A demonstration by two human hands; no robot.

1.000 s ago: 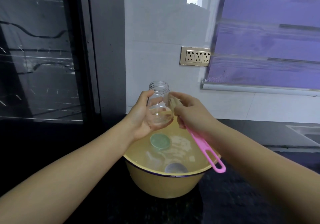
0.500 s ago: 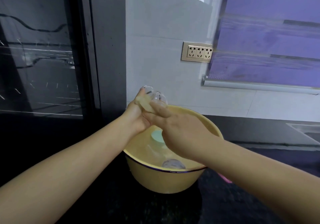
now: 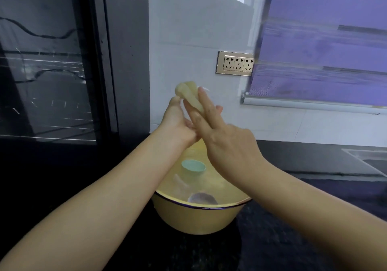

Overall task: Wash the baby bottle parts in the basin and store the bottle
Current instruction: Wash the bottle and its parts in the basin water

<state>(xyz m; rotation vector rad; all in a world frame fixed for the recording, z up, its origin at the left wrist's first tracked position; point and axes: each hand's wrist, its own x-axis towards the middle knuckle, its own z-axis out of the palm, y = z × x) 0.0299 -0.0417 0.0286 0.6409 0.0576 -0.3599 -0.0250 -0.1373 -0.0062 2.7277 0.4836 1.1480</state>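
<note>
Beneath your hands, the yellow basin sits on the dark desk, a clear part at its near edge and a green cap floating further in. Above the water, your left hand wraps the clear bottle, barely seen through the blur. Your right hand pinches a pale sponge between its fingers, against the bottle. Beyond your hands, a wall socket.

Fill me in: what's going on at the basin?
A person is scrubbing over the yellow basin. The left hand grips the blurred clear baby bottle; the right hand lays its fingers along the pale sponge brush at it. A green cap and a clear part sit in the basin.
</note>
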